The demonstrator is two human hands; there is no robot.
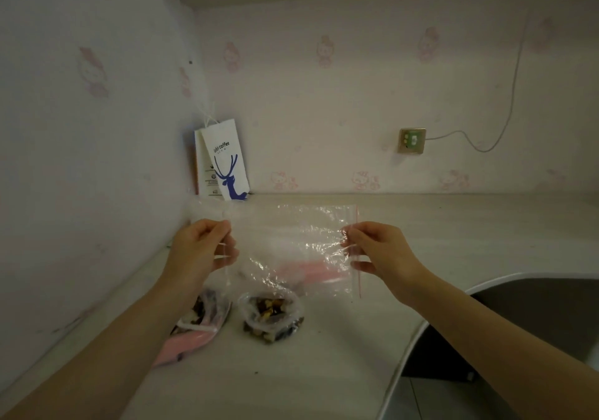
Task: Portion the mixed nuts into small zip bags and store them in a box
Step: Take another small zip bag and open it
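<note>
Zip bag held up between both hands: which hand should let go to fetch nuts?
Probably left. The right hand pinches the zip bag at its red-lined mouth, so it should keep that; the left hand holds the opposite edge, nearer the open nut bag.

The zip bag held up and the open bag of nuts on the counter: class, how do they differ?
The held zip bag looks empty; the nut bag holds mixed nuts. The held zip bag is stretched flat between the left hand and right hand; the nut bag sits bunched on the counter. The held zip bag looks larger than the nut bag. Both are clear plastic.
</note>
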